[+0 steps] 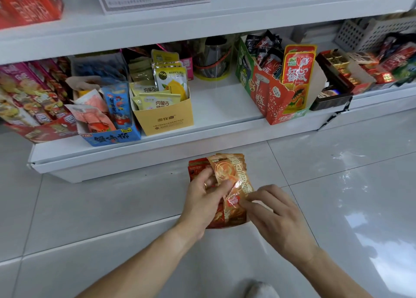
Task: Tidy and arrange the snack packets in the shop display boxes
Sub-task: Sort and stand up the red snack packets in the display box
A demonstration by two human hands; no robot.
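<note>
Head view: both hands work low over the glossy grey floor tiles (90, 207), in front of the white bottom shelf (225, 108). The left hand (202, 205) is curled round a fanned stack of glossy orange and red foil snack packets (234, 176), thumb pressed across the front one. The right hand (276, 214) pinches that packet's lower right edge between thumb and fingertips.

The likeliest trouble, as I judge it, is the stack sliding apart: the foil looks slick and the packets are already splayed rather than squared, so a loosened thumb could spill the rear red ones onto the tiles. Tugging one corner could also crease the front packet.

The packets are flat, crinkly and shiny, printed with large characters; how many there are I cannot tell. They are held well apart from the shelf, where a yellow cardboard display box (164, 117) and a red cardboard display box (279, 104) stand (with a bare gap between them).
</note>
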